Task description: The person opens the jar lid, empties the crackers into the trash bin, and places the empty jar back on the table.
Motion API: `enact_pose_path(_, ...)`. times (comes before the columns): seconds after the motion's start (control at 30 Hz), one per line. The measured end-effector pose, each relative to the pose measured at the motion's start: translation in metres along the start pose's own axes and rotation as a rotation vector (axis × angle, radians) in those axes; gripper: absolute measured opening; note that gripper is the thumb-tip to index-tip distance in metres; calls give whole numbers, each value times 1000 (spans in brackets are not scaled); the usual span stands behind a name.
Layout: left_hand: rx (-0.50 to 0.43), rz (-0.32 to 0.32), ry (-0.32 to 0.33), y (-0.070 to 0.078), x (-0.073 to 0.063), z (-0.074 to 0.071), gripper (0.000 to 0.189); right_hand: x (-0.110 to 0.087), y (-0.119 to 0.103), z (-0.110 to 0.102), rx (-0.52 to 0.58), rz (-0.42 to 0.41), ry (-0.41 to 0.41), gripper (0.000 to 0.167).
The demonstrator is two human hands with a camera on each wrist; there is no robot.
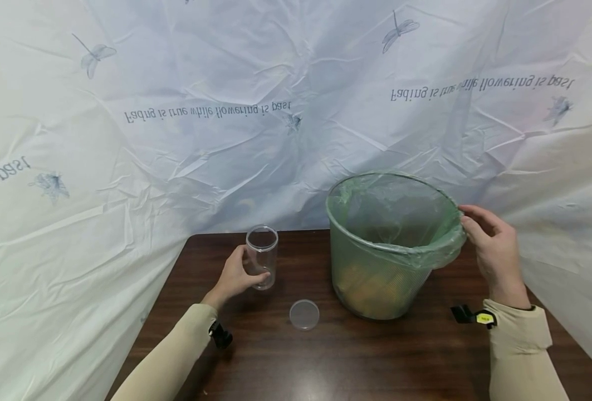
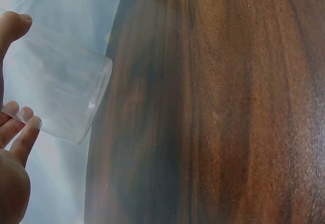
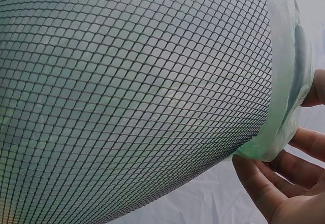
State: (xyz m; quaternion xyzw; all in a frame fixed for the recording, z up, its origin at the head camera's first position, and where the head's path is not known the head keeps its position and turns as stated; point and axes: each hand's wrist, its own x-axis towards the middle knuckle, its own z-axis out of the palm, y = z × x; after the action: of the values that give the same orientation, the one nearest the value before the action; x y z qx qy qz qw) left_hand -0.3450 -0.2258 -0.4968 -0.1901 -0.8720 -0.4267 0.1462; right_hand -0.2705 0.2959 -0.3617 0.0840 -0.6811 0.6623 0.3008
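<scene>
My left hand (image 1: 236, 274) grips a clear plastic jar (image 1: 263, 257), thumb on the near side and fingers round the back. The jar stands upright with an open mouth near the table's far edge; in the left wrist view its wall (image 2: 66, 87) shows between thumb and fingertips. A round clear lid (image 1: 304, 314) lies flat, right of the jar. My right hand (image 1: 496, 250) pinches the right rim of a wire-mesh trash can (image 1: 376, 278), where a green bag (image 1: 438, 256) folds over. The right wrist view shows the fingers (image 3: 256, 183) against that bag edge.
Something yellow-orange and blurred shows through the trash can's lower wall. The dark wooden table (image 1: 326, 367) carries everything. Behind it and at both sides hangs a wrinkled white sheet (image 1: 215, 156) printed with dragonflies and mirrored lettering, close to the trash can's back.
</scene>
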Motion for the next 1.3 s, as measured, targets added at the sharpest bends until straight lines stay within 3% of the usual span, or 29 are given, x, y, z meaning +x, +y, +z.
enact_pose_path(0.3, 0, -12, 4, -1, -1, 1, 68, 0, -2, 0, -54, 5, 8, 34)
enact_pose_path(0.73, 1, -52, -4, -7, -2, 3, 70, 0, -3, 2, 24, 1, 2, 34)
enact_pose_path(1.3, -2, -54, 4, -11, -7, 5, 69, 0, -2, 1, -2, -5, -1, 33)
